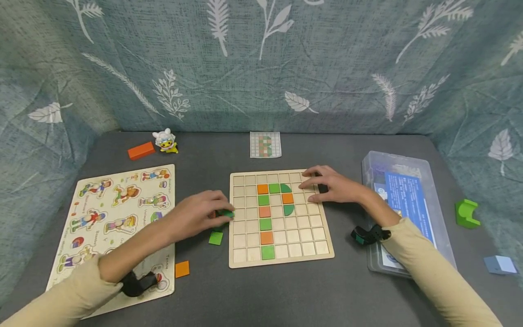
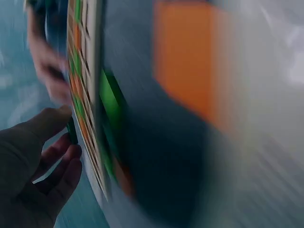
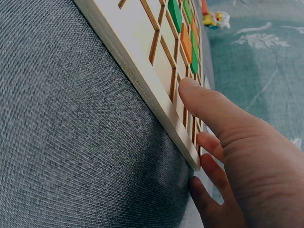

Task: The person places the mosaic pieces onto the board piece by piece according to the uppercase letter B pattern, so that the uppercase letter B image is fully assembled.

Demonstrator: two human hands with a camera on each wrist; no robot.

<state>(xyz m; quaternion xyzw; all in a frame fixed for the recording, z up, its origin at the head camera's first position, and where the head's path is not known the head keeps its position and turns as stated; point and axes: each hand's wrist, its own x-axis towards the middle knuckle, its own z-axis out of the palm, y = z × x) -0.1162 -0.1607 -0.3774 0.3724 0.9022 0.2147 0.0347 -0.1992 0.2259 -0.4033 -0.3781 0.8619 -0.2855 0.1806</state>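
Note:
A wooden grid board [image 1: 293,236] lies at the middle of the table, with green and orange squares and two dark green quarter-round pieces set in some of its cells. My left hand [image 1: 202,211] is at the board's left edge, pinching a dark green piece [image 2: 72,130] between thumb and fingers. Its exact shape is mostly hidden. My right hand [image 1: 333,184] rests at the upper right of the board with its fingers spread, and it holds nothing. Below the left hand lies a loose green square [image 1: 215,238]; other pieces are partly covered by that hand.
A small pattern card [image 1: 265,145] lies behind the board. At left are a picture puzzle board [image 1: 118,200], an orange square [image 1: 182,269], an orange block [image 1: 141,151] and a toy figure [image 1: 165,141]. A plastic case [image 1: 408,204], green block [image 1: 466,213] and light blue block [image 1: 500,264] stand right.

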